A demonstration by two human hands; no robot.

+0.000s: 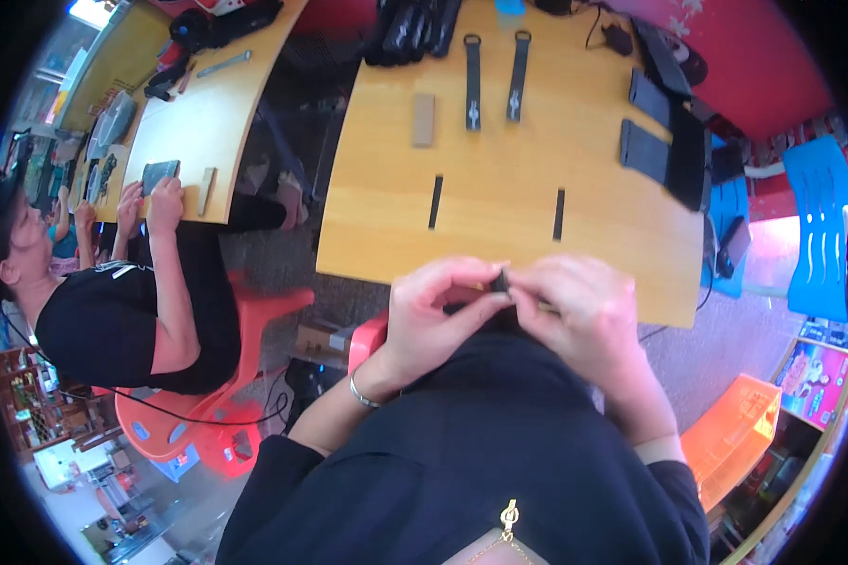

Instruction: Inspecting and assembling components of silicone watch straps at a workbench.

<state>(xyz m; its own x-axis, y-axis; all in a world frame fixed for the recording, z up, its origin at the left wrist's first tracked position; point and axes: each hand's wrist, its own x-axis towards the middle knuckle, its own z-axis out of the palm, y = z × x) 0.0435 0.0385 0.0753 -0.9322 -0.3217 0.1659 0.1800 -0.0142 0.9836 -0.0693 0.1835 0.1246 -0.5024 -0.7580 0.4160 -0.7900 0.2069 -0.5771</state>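
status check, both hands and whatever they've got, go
Left hand and right hand together, both pinching a small dark strap piece near the wooden table edge. Two short dark strips lie beyond. Nothing between the hands.

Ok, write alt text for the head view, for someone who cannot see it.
Both hands meet at the near edge of a wooden table: the left hand and right hand pinch a small dark piece between their fingertips. Farther back on the table lie two black straps and two thin black strips; a second person sits at the left.
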